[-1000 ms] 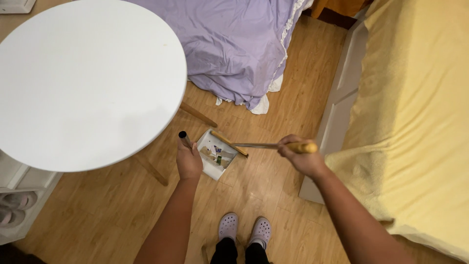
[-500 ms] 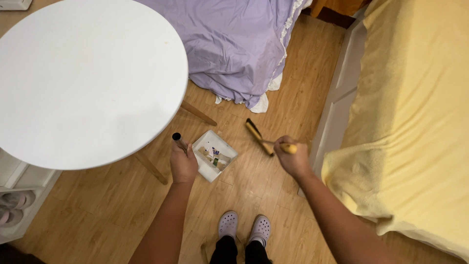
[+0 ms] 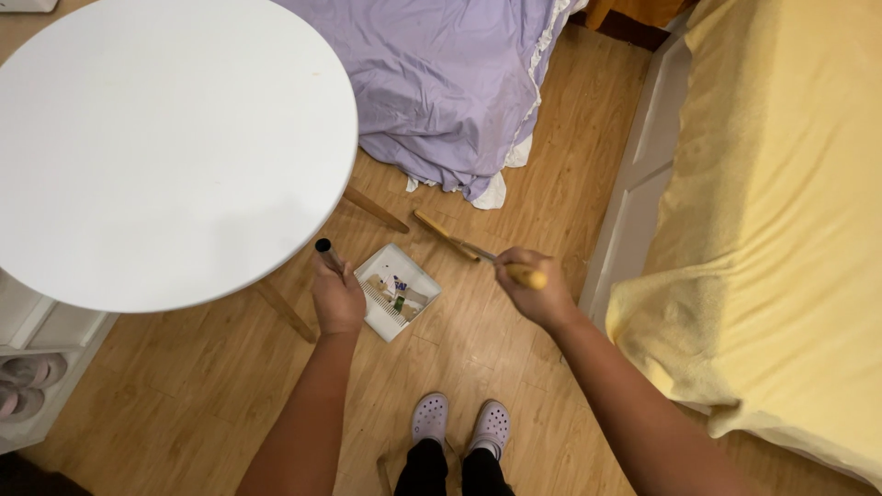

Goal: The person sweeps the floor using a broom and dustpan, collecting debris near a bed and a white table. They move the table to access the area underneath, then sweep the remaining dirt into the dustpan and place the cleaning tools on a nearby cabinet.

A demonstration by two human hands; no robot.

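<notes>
Looking down, I start at the far left, where the big round white table [image 3: 156,138] fills that side, with a low white shelf [image 3: 32,367] of shoes tucked near its left edge. Next comes my left hand [image 3: 337,298], wrapped tight around the dustpan's tall handle [image 3: 324,250] with the black tip. The white dustpan [image 3: 397,291] sits flat on the wood floor [image 3: 175,404], just to the right of that hand. Inside it I can see a few scraps of rubbish [image 3: 401,292], small and hard to tell apart. Right of the pan, and a little farther away, lies the broom head [image 3: 445,235], a thin yellow-brown bar on the floor, near the pan but not touching it. My right hand [image 3: 533,292] is closed around the yellow grip of the broom stick, to the right of the pan. To do this well, I think I should keep the pan's open edge pressed flat to the floor so nothing slips under it. I should pull the broom toward the pan with short, soft strokes, so the bits do not jump out. Beyond the broom, farther away, a purple sheet [image 3: 450,83] hangs down to the floor. My feet in light purple shoes [image 3: 459,422] are near me, below the pan. On the right side is the bed with the yellow blanket [image 3: 781,202].
</notes>
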